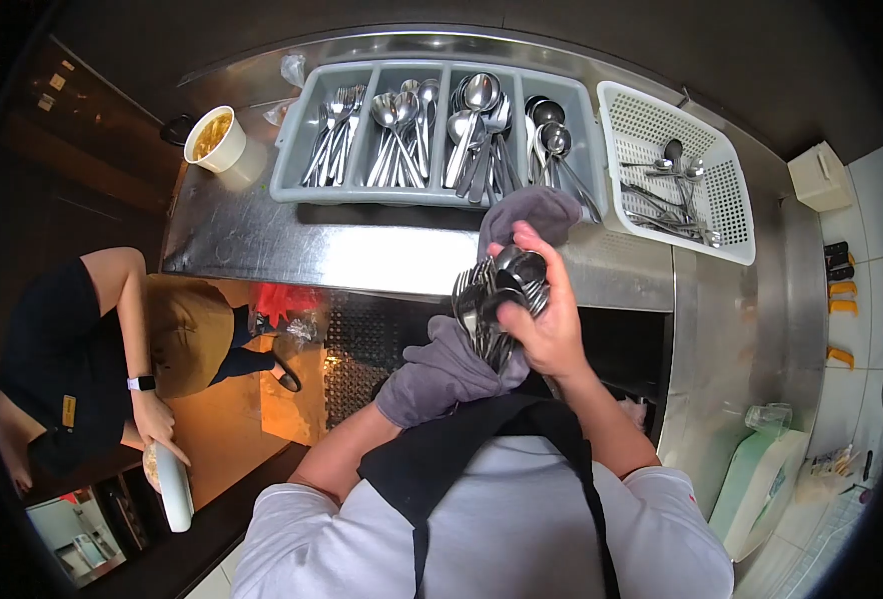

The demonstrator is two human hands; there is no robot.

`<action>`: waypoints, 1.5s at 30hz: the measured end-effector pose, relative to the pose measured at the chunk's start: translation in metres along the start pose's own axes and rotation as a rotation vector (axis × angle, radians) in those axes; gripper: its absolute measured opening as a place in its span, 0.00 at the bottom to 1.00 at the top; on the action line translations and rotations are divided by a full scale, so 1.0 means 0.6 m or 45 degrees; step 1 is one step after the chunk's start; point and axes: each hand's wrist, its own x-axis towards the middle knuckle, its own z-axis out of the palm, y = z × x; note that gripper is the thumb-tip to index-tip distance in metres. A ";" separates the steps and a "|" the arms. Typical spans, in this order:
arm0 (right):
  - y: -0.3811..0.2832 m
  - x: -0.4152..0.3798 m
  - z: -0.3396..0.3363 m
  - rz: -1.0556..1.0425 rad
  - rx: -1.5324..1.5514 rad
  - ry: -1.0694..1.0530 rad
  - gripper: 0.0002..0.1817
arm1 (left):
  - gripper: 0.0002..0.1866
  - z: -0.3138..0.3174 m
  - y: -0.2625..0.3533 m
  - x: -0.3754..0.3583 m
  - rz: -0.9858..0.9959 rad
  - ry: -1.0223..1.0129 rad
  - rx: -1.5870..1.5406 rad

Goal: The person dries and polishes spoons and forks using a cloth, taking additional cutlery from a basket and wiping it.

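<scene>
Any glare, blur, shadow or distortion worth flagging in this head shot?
All in the head view: white glare on the stainless-steel counter; dark shadow below the grey plastic cutlery tray; the bare right hand blurred at the thumb; counter edges bowed, corners black.

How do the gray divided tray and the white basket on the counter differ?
The gray tray is split into compartments; the white basket is one undivided space. The tray's walls look solid, while the basket's are perforated. The tray holds noticeably more cutlery than the basket. Both contain metal spoons.
</scene>
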 end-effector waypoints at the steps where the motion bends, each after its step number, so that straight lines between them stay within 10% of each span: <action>1: 0.003 0.000 -0.014 0.054 0.220 -0.164 0.55 | 0.21 0.010 -0.006 0.002 0.049 0.007 0.056; 8: 0.032 -0.015 0.003 0.179 0.501 -0.113 0.53 | 0.22 0.013 -0.021 -0.004 0.079 0.045 -0.024; 9: 0.036 -0.020 0.005 0.096 0.506 -0.093 0.36 | 0.22 0.003 -0.018 -0.008 0.055 0.035 -0.078; 12: 0.037 -0.028 0.020 0.247 0.373 0.122 0.29 | 0.22 -0.012 -0.013 -0.026 -0.028 -0.042 -0.153; 24: 0.037 -0.017 -0.022 0.311 0.199 0.106 0.25 | 0.23 -0.009 -0.008 -0.024 -0.093 -0.125 -0.199; 31: -0.014 0.014 -0.036 0.429 1.289 -0.044 0.34 | 0.23 0.034 -0.015 0.013 0.052 0.053 -0.090; 34: 0.033 0.006 -0.066 0.320 0.951 -0.311 0.35 | 0.24 0.044 -0.021 0.014 0.089 0.136 -0.045; 45: 0.023 0.024 -0.040 0.111 0.107 0.033 0.09 | 0.30 0.007 0.006 0.009 -0.249 -0.249 0.217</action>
